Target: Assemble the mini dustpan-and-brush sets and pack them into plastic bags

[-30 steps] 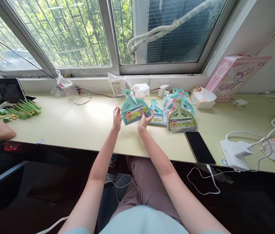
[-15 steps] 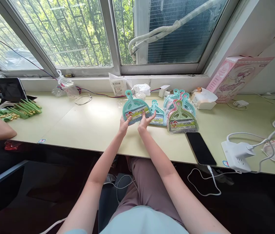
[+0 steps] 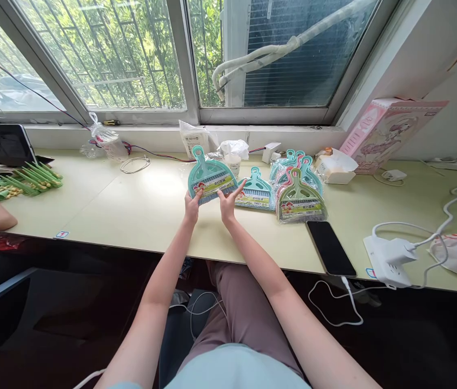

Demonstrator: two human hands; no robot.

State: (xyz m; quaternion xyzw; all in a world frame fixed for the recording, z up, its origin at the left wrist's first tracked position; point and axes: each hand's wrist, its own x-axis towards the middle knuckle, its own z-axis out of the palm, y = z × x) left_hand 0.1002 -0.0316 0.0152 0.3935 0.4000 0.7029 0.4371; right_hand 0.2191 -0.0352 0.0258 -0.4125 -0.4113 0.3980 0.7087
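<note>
Head view: a teal plastic dustpan (image 3: 211, 181), sealed in clear film with its handle tilted up and away, is held just above the worktop (image 3: 102, 216). The left hand (image 3: 192, 208) grips its lower left edge with curled fingers, and the right hand (image 3: 228, 202) holds the lower right edge with spread fingers. Both bare forearms angle inward. Just beside it lies a smaller teal dustpan (image 3: 256, 193), then a green dustpan (image 3: 300, 202) against a bagged pink-and-teal heap (image 3: 296, 172). A black phone (image 3: 329, 248) lies nearer the edge.
</note>
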